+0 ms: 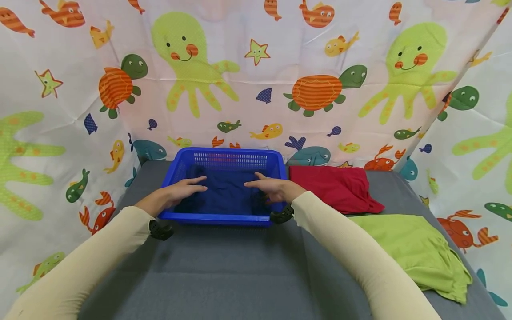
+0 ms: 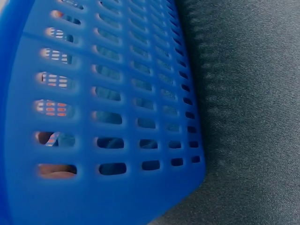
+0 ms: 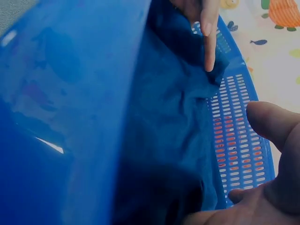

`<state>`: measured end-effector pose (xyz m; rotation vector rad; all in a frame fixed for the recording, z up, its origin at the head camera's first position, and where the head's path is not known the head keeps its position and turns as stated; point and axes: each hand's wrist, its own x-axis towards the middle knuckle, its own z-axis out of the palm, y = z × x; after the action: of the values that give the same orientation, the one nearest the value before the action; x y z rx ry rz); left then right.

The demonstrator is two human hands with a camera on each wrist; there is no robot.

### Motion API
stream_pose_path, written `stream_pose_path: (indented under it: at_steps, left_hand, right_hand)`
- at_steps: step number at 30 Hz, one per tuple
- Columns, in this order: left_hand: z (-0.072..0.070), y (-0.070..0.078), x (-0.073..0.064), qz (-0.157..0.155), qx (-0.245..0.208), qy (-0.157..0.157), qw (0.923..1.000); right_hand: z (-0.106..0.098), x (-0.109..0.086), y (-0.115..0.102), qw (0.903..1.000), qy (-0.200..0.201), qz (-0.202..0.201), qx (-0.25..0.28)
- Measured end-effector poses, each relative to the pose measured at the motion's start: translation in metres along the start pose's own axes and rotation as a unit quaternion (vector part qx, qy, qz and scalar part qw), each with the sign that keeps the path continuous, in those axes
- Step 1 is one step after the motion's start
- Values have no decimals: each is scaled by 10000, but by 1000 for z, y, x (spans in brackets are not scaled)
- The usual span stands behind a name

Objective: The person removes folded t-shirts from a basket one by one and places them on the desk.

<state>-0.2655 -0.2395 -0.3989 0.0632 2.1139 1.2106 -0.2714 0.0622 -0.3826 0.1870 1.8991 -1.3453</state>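
A blue plastic basket (image 1: 216, 218) with slotted walls stands on the grey table in the head view. Inside it lies a navy blue cloth (image 1: 226, 191), spread over the bottom and a little wrinkled. My left hand (image 1: 176, 194) reaches over the basket's left rim, fingers extended above the cloth's left side. From the right, my right hand (image 1: 278, 189) comes over the rim with thumb and index finger apart. In the right wrist view, the right hand's lower fingers are partly hidden near the cloth (image 3: 159, 117). The left wrist view mostly shows the basket's outer wall (image 2: 84, 187).
A folded red cloth (image 1: 332, 186) lies right of the basket. Nearer the table's right edge is a lime green cloth (image 1: 420, 253). A curtain (image 1: 248, 80) printed with sea animals hangs behind the grey table (image 1: 224, 275) and along both sides.
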Motion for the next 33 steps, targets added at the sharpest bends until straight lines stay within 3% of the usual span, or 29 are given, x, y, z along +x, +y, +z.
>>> stream_pose_path:
  at_steps: [7,19,26,33]
  left_hand:
    - [2,0,1,-96,-7,-72,9999]
    - [-2,-1,0,37,-748,8,9972]
    - [-6,-1,-3,-48,-1154,-143,9932]
    - [-7,-1,-5,28,-1109,-157,9937]
  right_hand:
    - [1,-4,1,9999,63,18,-139]
    - [2,-3,3,9993,-7,-186,317]
    - [2,-5,6,9993,-248,-236,130]
    - [3,-4,6,9992,-276,-284,-48]
